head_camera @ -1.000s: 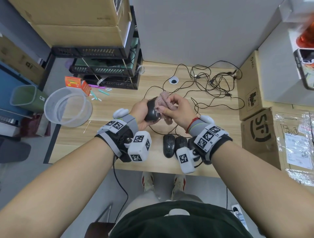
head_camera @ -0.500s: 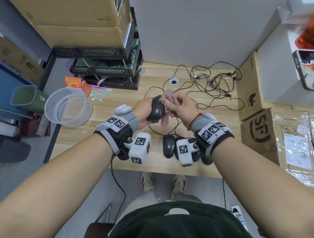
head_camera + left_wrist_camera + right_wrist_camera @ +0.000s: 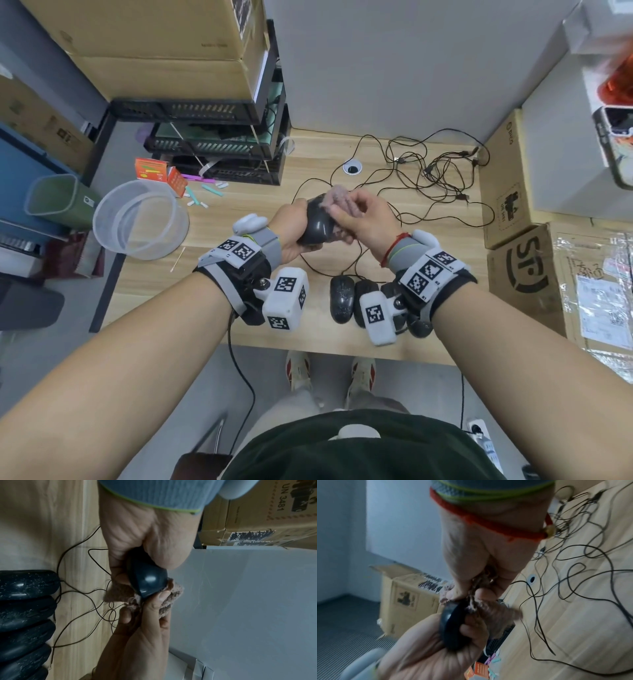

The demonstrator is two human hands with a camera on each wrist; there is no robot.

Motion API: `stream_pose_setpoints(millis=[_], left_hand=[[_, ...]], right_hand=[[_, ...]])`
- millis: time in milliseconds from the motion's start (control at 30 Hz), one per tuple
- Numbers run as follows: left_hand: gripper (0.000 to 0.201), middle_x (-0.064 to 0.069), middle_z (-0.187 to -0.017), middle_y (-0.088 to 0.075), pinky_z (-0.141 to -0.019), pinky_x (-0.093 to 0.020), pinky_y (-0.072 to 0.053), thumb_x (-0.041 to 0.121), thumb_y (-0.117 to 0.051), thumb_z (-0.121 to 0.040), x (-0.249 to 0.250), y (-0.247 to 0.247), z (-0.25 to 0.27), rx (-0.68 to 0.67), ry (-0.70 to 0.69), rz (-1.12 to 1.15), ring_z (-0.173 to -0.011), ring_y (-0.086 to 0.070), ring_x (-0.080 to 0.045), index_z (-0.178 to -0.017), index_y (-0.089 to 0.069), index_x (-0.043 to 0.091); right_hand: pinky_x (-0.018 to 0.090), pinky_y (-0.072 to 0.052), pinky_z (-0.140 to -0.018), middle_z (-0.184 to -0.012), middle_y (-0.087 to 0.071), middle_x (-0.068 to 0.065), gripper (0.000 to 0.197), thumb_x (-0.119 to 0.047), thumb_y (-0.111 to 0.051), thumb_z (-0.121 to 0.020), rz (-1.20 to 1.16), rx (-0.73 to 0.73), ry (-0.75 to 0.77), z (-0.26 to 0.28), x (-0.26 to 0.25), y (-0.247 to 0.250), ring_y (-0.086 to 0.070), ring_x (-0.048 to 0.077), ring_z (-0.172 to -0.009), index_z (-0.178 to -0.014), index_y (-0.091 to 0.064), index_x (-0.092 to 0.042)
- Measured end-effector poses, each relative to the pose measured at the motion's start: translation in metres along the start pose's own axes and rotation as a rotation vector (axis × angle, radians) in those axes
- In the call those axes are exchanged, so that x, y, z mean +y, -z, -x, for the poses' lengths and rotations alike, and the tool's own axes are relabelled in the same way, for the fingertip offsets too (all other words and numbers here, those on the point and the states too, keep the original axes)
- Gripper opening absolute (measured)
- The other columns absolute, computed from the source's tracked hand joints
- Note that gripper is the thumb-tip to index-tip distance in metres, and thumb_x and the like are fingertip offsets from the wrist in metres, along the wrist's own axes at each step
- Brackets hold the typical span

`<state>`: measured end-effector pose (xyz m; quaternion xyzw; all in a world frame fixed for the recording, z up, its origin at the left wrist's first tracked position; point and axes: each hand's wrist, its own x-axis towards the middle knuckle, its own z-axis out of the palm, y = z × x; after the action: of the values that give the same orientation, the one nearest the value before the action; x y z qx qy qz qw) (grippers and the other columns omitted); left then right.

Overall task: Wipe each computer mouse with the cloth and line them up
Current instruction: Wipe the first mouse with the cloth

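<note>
My left hand (image 3: 291, 228) grips a black wired mouse (image 3: 317, 222) above the middle of the wooden desk (image 3: 154, 277). My right hand (image 3: 359, 216) holds a pinkish-brown cloth (image 3: 337, 200) bunched against the mouse's far end. The left wrist view shows the glossy mouse (image 3: 147, 580) with the cloth (image 3: 120, 595) wrapped under it, pinched by my right fingers (image 3: 161, 599). Several dusty black mice (image 3: 342, 299) lie side by side near the desk's front edge, partly hidden by my right wrist. The same row of mice (image 3: 25, 609) shows in the left wrist view.
Tangled black cables (image 3: 428, 178) spread over the back right of the desk. A clear plastic bowl (image 3: 140, 219) hangs over the left edge. Orange packets (image 3: 150, 169) and black crates (image 3: 219, 147) stand at back left. Cardboard boxes (image 3: 524, 270) border the right side.
The mouse has turned in my left hand, now more upright. My right hand with the cloth has slid over the mouse from its right side toward the far tip.
</note>
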<state>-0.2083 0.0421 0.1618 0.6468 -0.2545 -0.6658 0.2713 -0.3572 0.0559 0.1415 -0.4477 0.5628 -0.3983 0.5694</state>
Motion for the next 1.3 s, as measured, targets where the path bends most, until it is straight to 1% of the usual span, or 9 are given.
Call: stream_pose_setpoints(millis=[233,367,467,533,567,700,900,1067,1300], left_hand=[[0.036,-0.01,-0.088,-0.062,-0.053,-0.027,-0.05,0.036,-0.03,-0.108,0.001,0.005,0.001,-0.048,0.005,-0.082,-0.072,-0.06,-0.021,-0.115,-0.056,0.012],[0.046,-0.007,-0.091,-0.066,-0.058,-0.03,-0.052,0.044,-0.033,-0.107,0.002,0.002,-0.001,-0.058,0.013,-0.113,-0.074,-0.063,-0.021,-0.128,-0.057,0.011],[0.05,-0.01,-0.1,-0.071,-0.06,-0.033,-0.057,0.049,-0.037,-0.105,0.006,0.003,0.003,-0.141,0.094,0.007,-0.076,-0.069,-0.026,-0.131,-0.059,0.012],[0.053,-0.012,-0.097,-0.072,-0.064,-0.033,-0.058,0.052,-0.033,-0.105,0.009,0.004,0.004,-0.189,0.124,0.078,-0.075,-0.068,-0.03,-0.123,-0.063,0.011],[0.055,-0.011,-0.092,-0.072,-0.067,-0.032,-0.056,0.053,-0.029,-0.106,0.01,0.004,0.004,-0.197,0.122,0.086,-0.075,-0.067,-0.029,-0.116,-0.064,0.012],[0.057,-0.01,-0.085,-0.07,-0.067,-0.03,-0.05,0.055,-0.023,-0.106,0.011,0.006,-0.001,-0.186,0.104,0.048,-0.071,-0.064,-0.026,-0.109,-0.064,0.015],[0.055,-0.013,-0.104,-0.073,-0.064,-0.034,-0.056,0.059,-0.033,-0.103,0.004,0.005,-0.005,-0.24,0.061,-0.047,-0.072,-0.071,-0.028,-0.133,-0.054,0.017],[0.058,-0.019,-0.115,-0.068,-0.063,-0.039,-0.061,0.058,-0.037,-0.103,0.005,0.001,-0.007,-0.236,0.054,0.072,-0.081,-0.074,-0.033,-0.137,-0.053,0.014],[0.068,-0.015,-0.081,-0.068,-0.058,-0.032,-0.057,0.062,-0.025,-0.103,0.007,0.006,-0.008,-0.187,0.085,0.086,-0.059,-0.064,-0.027,-0.117,-0.061,0.006]], right_hand=[[0.033,-0.048,-0.05,-0.065,-0.06,0.007,0.02,-0.018,-0.065,-0.096,0.047,0.035,-0.049,-0.009,0.003,0.008,-0.057,0.018,-0.047,-0.087,-0.05,-0.009],[0.059,-0.058,-0.067,-0.071,-0.068,0.013,0.022,-0.04,-0.059,-0.091,0.191,0.101,-0.076,-0.018,0.006,0.012,-0.067,0.032,-0.059,-0.091,-0.049,-0.021],[0.045,-0.058,-0.079,-0.079,-0.066,0.004,0.019,-0.05,-0.06,-0.086,0.355,0.139,-0.006,-0.02,0.001,0.009,-0.069,0.019,-0.076,-0.084,-0.049,-0.035],[0.015,-0.049,-0.066,-0.071,-0.061,-0.005,0.014,-0.035,-0.058,-0.096,0.394,0.123,0.05,-0.015,-0.008,0.005,-0.059,-0.004,-0.061,-0.096,-0.051,-0.022],[0.012,-0.042,-0.057,-0.071,-0.06,-0.005,0.016,-0.03,-0.055,-0.099,0.416,0.114,0.078,-0.014,-0.01,0.003,-0.057,-0.005,-0.056,-0.1,-0.051,-0.015],[0.022,-0.036,-0.067,-0.093,-0.055,0.002,0.019,-0.03,-0.06,-0.096,0.567,0.068,0.222,-0.013,-0.011,-0.001,-0.053,0.014,-0.079,-0.088,-0.052,-0.016],[0.019,-0.042,-0.06,-0.088,-0.062,-0.002,0.031,-0.031,-0.076,-0.084,0.526,0.12,0.188,-0.017,-0.013,0.009,-0.057,0.013,-0.069,-0.104,-0.059,-0.015],[0.027,-0.054,-0.072,-0.076,-0.068,-0.011,0.012,-0.041,-0.071,-0.084,0.507,0.166,0.173,-0.021,-0.011,0.005,-0.064,0.006,-0.072,-0.075,-0.067,-0.034],[0.023,-0.046,-0.063,-0.067,-0.065,-0.004,0.02,-0.028,-0.083,-0.077,0.474,-0.011,0.157,-0.014,-0.016,0.003,-0.06,0.011,-0.061,-0.075,-0.067,-0.016]])
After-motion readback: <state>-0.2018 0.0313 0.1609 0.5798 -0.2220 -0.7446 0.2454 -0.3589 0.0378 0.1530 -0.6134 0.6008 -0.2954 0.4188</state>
